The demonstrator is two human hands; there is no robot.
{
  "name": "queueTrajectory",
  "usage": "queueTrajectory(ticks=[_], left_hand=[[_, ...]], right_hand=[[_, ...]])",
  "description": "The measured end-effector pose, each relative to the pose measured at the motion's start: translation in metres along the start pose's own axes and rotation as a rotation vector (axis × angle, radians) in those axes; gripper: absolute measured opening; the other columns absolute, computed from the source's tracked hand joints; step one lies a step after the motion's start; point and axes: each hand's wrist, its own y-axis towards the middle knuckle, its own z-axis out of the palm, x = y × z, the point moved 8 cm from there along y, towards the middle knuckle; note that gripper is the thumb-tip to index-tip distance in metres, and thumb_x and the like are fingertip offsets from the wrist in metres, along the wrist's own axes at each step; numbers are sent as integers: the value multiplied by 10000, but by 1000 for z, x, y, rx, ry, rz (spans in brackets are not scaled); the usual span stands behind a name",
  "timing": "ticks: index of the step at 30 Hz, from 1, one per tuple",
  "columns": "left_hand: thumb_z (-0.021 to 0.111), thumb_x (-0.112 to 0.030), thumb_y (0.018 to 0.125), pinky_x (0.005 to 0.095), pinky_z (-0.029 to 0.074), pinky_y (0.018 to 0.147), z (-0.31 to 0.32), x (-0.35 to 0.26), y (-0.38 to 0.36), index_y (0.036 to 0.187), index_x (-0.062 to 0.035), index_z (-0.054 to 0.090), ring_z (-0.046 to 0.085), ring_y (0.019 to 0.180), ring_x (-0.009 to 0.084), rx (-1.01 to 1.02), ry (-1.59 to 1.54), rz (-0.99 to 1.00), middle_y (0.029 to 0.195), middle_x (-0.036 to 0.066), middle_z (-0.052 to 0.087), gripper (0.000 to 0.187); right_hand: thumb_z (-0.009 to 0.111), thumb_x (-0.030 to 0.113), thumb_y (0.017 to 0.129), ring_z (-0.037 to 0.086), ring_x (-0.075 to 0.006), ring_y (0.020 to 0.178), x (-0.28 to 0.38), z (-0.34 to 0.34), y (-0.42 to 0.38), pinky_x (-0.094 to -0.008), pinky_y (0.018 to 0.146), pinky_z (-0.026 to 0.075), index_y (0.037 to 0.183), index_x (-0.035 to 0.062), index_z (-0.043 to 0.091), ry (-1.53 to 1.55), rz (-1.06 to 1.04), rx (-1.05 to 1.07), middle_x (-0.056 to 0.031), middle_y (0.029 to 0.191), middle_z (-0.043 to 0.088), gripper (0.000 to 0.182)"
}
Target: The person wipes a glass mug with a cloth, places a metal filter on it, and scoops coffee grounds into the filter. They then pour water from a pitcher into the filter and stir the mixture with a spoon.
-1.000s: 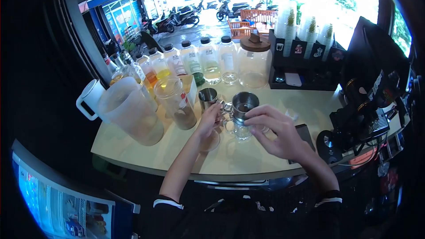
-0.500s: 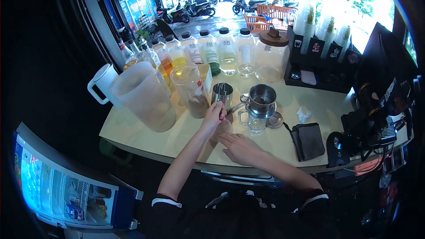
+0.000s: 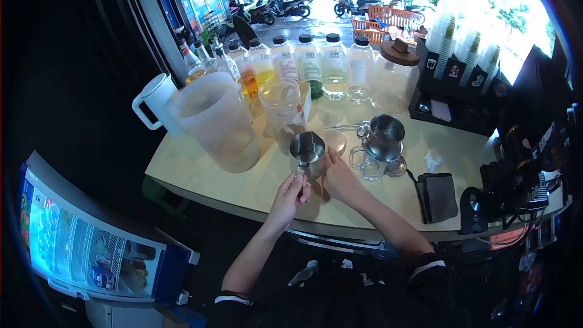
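My left hand (image 3: 290, 197) is closed around the handle of a stainless steel milk pitcher (image 3: 308, 157), whose open mouth faces up toward me. Against the pitcher's right side, my right hand (image 3: 340, 177) is curled, some fingertips hidden. Beyond those fingers a clear round lid (image 3: 336, 142) lies on the counter. Just behind the pitcher stands a tall clear canister (image 3: 281, 109) with brown contents low down. To the right, a metal coffee dripper (image 3: 385, 136) sits over a glass mug (image 3: 371, 171), with a long metal utensil (image 3: 345, 127) beside it.
A large cloudy plastic pitcher (image 3: 218, 124) and a white jug (image 3: 159, 100) stand left. Several black-capped bottles (image 3: 334, 67) line the back, beside a wooden-lidded jar (image 3: 393, 85). A folded dark cloth (image 3: 437, 197) and crumpled tissue (image 3: 432, 160) lie right. The counter's front edge (image 3: 225, 197) is near me.
My left hand has brought the milk pitcher closer to me, uncovering the clear lid. My right hand has moved from lying flat on the counter to the pitcher's side. The view has shifted.
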Motion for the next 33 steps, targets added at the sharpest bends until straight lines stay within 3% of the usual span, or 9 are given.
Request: queueTrajectory(ticks=[4, 6, 11, 16, 21, 24, 27, 31, 33], left_hand=[[358, -313, 1025, 217, 331, 616, -11, 15, -10, 894, -101, 436, 377, 618, 67, -55, -11, 9, 663, -21, 385, 261], [351, -315, 1027, 215, 328, 612, -12, 30, -7, 888, -103, 435, 378, 621, 63, -72, -18, 5, 669, -20, 391, 267], [333, -323, 1033, 209, 331, 609, -10, 62, 9, 898, -105, 449, 385, 637, 55, -108, -67, 26, 691, -25, 411, 282], [324, -229, 1035, 207, 400, 689, 7, 55, 10, 1169, -38, 446, 486, 743, 71, -121, 164, 193, 824, 12, 520, 264], [404, -193, 1011, 244, 438, 691, 5, 46, -10, 1288, -23, 363, 498, 744, 73, 88, 305, 69, 889, 43, 557, 327], [438, -170, 994, 209, 412, 624, -13, 32, -24, 1334, -40, 391, 488, 694, 64, 137, 339, 17, 861, 4, 516, 367], [473, -190, 980, 190, 387, 601, -33, 1, -27, 1260, -40, 495, 459, 670, 49, 157, 453, 47, 797, -15, 490, 319], [507, -136, 960, 195, 359, 592, -58, -34, -12, 1152, -10, 550, 429, 666, 32, 41, 394, 209, 763, -39, 474, 234], [482, -181, 964, 191, 366, 586, -57, -41, -2, 1087, -5, 556, 418, 639, 41, -13, 375, 326, 762, -34, 448, 227]], right_hand=[[501, 17, 861, 526, -350, 1163, 18, -47, -21, -427, 924, 464, 1234, -70, 445, 246, 67, 52, -261, 1253, 494, 387], [504, 67, 910, 618, -255, 975, 18, -46, -30, -358, 793, 516, 1161, -56, 501, 558, 183, 168, -192, 1052, 603, 279], [527, 177, 947, 632, -160, 811, 35, -38, -43, -309, 705, 521, 1105, -56, 546, 819, 167, 257, -126, 916, 634, 282], [560, 260, 935, 633, -135, 703, 28, -25, -41, -279, 648, 498, 1041, -31, 584, 910, 354, 272, -91, 818, 640, 311], [607, 284, 903, 569, -98, 618, 29, -19, -38, -259, 579, 452, 954, -35, 621, 967, 382, 141, -55, 741, 617, 323], [563, 279, 933, 601, -77, 807, 26, -9, -37, -266, 718, 480, 993, -18, 637, 859, 367, 260, -61, 858, 672, 312], [587, 245, 914, 427, -56, 603, 17, 1, -41, -233, 569, 368, 858, 5, 647, 990, 356, 96, 9, 718, 556, 254], [544, 220, 935, 435, -52, 660, 14, -20, -54, -221, 615, 348, 849, 30, 630, 1098, 355, -95, 19, 707, 538, 226], [458, 173, 965, 510, -96, 839, 13, -35, -65, -241, 807, 375, 807, 33, 539, 1281, 431, -191, -19, 777, 567, 225]])
